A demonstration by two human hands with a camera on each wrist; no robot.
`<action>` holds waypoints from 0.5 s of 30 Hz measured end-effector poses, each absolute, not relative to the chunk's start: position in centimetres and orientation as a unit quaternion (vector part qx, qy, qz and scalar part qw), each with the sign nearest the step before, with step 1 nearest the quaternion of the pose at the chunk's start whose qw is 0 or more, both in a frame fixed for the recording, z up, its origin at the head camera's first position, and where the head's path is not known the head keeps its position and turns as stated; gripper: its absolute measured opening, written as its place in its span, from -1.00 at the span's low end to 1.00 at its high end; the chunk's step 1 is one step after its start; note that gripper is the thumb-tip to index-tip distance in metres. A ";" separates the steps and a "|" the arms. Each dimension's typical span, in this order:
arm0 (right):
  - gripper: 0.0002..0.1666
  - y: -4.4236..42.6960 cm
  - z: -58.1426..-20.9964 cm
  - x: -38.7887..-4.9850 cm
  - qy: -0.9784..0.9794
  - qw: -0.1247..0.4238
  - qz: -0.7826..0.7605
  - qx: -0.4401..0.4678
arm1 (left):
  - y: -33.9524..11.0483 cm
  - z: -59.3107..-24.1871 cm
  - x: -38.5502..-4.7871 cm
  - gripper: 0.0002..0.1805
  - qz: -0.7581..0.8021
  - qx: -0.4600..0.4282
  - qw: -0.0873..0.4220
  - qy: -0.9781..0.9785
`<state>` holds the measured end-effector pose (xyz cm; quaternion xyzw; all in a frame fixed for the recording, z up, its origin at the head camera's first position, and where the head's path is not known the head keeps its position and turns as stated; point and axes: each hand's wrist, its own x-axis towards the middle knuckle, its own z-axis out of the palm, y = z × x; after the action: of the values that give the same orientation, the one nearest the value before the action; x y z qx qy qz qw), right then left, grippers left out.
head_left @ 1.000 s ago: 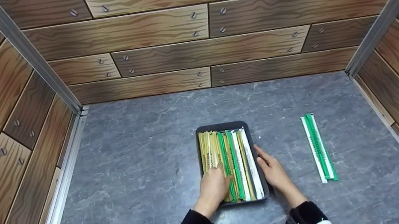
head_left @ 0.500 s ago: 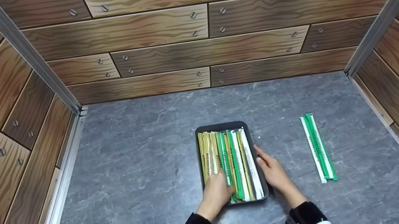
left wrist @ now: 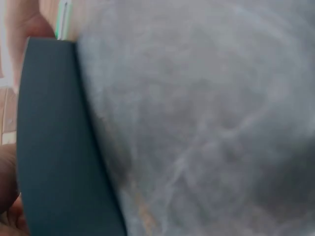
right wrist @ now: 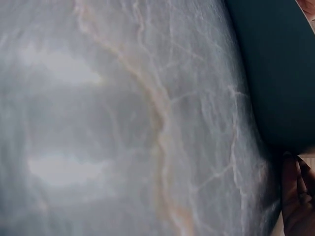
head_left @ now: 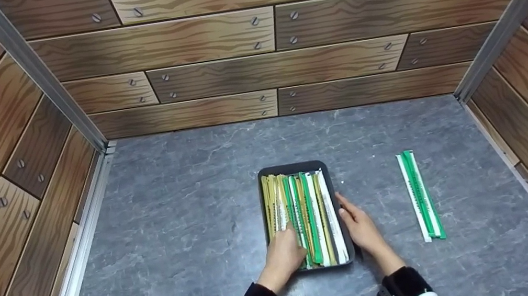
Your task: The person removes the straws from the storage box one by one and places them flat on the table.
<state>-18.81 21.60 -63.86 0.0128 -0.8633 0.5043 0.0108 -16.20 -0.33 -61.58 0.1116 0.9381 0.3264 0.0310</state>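
In the head view, a dark rectangular tray (head_left: 292,168) holds a row of long thin stick packets in yellow (head_left: 271,194), green (head_left: 312,225) and white (head_left: 333,222). My left hand (head_left: 284,258) reaches over the near left part, its curled fingers and thumb pinching a stick packet; the fingertips are partly hidden. Against the tray's right wall rests my right hand (head_left: 366,230), fingers fairly straight. The right wrist view shows right fingers (right wrist: 293,196) by the tray wall (right wrist: 275,69). Left fingers (left wrist: 7,179) show behind the tray wall (left wrist: 54,128) in the left wrist view.
Several loose green and white stick packets (head_left: 421,197) lie together on the grey marbled surface (head_left: 186,224), right of the tray. Wood-patterned panels (head_left: 216,79) stand at the back and both sides, with metal strips at the corners.
My left hand has drawn slightly nearer, then a little left, among the stick packets. A green packet by its fingers now lies further left. The right hand stays at the tray wall.
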 end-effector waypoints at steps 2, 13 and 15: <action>-0.45 21.6 -63.9 -18.8 -0.864 0.008 0.503 0.010 | -0.7 -61.1 -16.2 -0.21 0.342 0.110 0.048 0.932; -0.45 21.6 -64.0 -18.7 -0.868 0.007 0.496 0.006 | -5.9 -57.0 -16.1 -0.24 0.485 0.071 0.070 0.869; -0.45 21.6 -64.0 -18.7 -0.870 0.010 0.493 0.009 | -7.7 -56.9 -16.4 -0.31 0.469 0.068 0.030 0.880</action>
<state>-18.72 21.61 -63.99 0.0089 -0.8699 0.4931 0.0101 -16.40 -7.68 -56.92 0.0677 0.8801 0.4691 0.0295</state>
